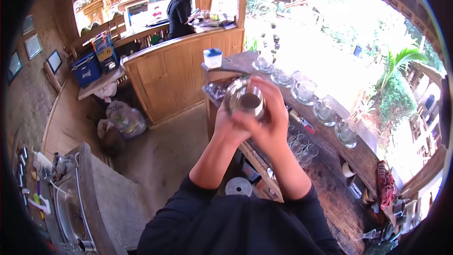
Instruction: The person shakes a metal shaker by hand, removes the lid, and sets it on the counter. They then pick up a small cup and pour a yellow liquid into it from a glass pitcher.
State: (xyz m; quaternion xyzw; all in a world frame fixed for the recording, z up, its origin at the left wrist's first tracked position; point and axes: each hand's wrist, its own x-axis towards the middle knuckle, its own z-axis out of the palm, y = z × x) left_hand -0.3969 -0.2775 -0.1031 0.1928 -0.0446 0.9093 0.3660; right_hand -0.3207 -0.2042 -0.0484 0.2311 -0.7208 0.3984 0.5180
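Note:
Both of my hands are wrapped around a shiny round metal container [250, 100], which looks like a cup or jar with a dark round middle turned toward me. My left hand [228, 122] grips it from the lower left. My right hand [272, 113] curls round its right side, fingers over the top and thumb across the front. Slight blur hides the exact kind of container. It is held in the air above the near end of the wooden counter [325, 179]. Beyond it stands a white tub with a blue lid [213, 58].
Several clear glass jars [304, 89] line the counter's outer ledge, with glasses [302, 146] below. A red cloth [385, 184] hangs at right. A sink [71, 205] is at lower left. Plastic bags [125, 119] lie by the wall. A person in dark clothes [179, 14] stands behind the wooden partition [184, 73].

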